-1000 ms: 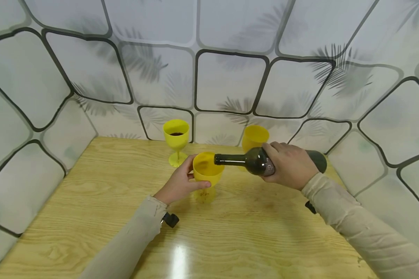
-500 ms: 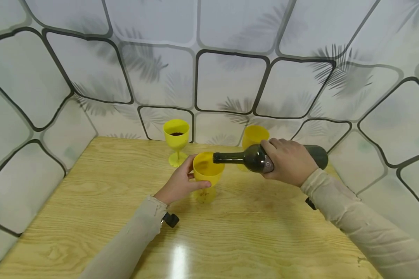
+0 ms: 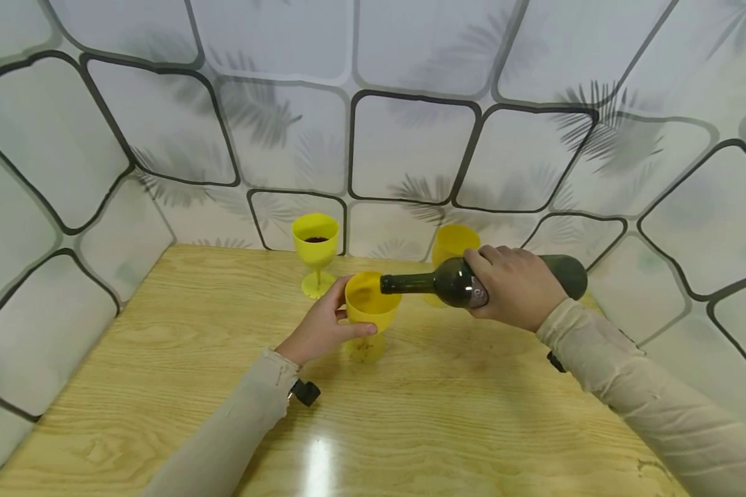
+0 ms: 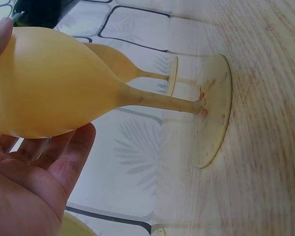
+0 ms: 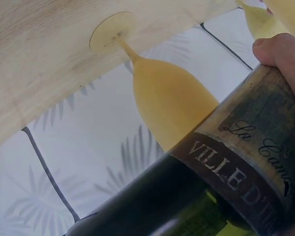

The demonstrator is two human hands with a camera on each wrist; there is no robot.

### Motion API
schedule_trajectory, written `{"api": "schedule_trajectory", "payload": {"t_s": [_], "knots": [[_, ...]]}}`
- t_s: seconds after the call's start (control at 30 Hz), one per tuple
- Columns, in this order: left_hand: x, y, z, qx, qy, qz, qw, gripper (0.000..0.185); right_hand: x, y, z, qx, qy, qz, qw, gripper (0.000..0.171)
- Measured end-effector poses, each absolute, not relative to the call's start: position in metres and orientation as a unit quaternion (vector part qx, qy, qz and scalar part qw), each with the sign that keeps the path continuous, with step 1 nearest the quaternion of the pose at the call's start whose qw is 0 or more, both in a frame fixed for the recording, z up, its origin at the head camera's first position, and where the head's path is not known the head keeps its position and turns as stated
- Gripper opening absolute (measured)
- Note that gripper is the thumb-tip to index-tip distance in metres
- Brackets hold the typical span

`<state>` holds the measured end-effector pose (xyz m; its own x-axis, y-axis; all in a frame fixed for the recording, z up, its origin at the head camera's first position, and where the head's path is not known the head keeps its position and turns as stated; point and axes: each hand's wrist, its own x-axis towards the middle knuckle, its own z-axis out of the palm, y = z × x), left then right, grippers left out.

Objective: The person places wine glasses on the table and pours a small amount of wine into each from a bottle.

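My left hand grips the bowl of a yellow goblet, thumb on the near side and fingers round the far side. The goblet stands upright, its foot on the table, with reddish stains on the foot. In my right hand is a dark green wine bottle, held round its labelled body and lying nearly level. Its mouth is at the goblet's right rim. I cannot tell whether liquid is flowing. The right wrist view shows the bottle's label and my right thumb.
A second yellow goblet with dark liquid stands at the back left. A third, orange-yellow goblet stands behind the bottle, partly hidden by it. Patterned walls border the wooden table at the back and sides.
The base end of the bottle has risen a little with my right hand, so it tilts slightly more toward its mouth. My left hand and its goblet hold still.
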<state>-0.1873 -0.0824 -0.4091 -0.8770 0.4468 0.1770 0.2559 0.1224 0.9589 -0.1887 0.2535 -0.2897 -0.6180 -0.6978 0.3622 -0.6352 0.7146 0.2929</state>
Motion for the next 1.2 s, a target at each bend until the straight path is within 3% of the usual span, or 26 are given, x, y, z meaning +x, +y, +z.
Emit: {"api": "schedule_trajectory", "payload": {"t_s": [1.2], "knots": [[-0.1875,-0.0816,-0.4085,0.224,0.752,0.615,0.078,0.081,-0.1888,0.2485,-0.2860,0.373,-0.895,-0.093,0.227,0.064]]}}
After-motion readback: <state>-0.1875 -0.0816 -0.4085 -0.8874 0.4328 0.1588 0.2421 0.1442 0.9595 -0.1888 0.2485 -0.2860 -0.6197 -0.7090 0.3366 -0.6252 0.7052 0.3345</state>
